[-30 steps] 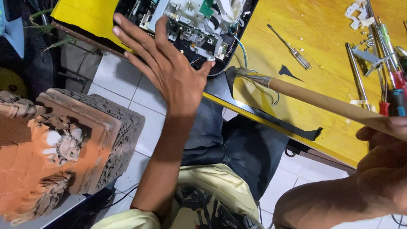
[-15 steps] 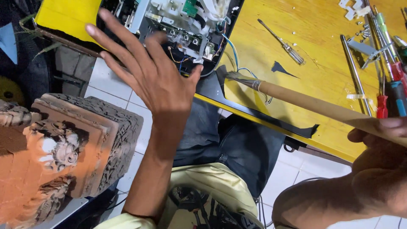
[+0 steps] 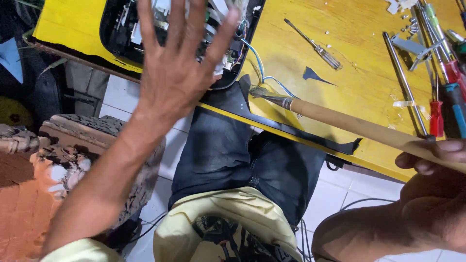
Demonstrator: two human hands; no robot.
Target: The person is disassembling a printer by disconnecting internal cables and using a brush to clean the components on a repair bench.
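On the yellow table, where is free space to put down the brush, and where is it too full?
Bare yellow table lies between the clear-handled screwdriver and the long metal rod, above the brush held by the right hand. Another bare patch sits left of the opened device, under the left hand. The right edge is crowded with screwdrivers.

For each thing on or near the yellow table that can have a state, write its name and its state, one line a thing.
Left hand: open, fingers spread, above the device.
Right hand: shut on the brush.
Brush: held level, bristles by the device's edge.
Device: casing open, boards and wires bare.
Blue wire: loose, trailing from the device.
Screwdriver: lying flat, untouched.
Red screwdriver: lying flat, untouched.
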